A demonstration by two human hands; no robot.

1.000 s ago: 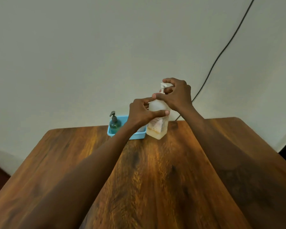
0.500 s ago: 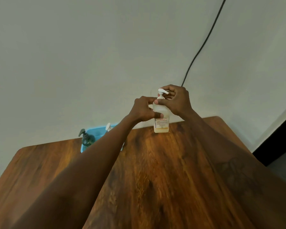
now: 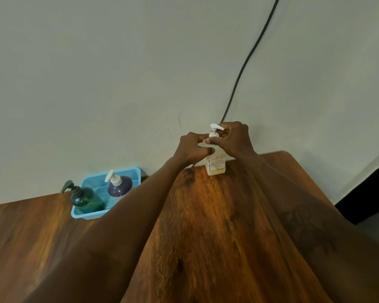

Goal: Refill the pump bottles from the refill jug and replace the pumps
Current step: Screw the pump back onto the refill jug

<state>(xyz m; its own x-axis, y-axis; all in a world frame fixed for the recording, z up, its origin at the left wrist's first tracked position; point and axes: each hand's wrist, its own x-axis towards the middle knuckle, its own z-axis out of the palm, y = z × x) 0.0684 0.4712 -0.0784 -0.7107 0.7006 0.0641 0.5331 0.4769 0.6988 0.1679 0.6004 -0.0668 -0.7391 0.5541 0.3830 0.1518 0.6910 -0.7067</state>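
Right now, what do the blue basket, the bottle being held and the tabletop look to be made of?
Blue basket: likely moulded plastic, its walls a fine mesh. Held bottle: seemingly translucent plastic with a printed label, pale liquid showing low inside. Table: wood or wood veneer, with dark streaked grain and a soft sheen.

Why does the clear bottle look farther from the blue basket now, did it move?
Yes. The clear bottle moved right along the table, away from the blue basket it stood beside a second ago. Both hands hold it.
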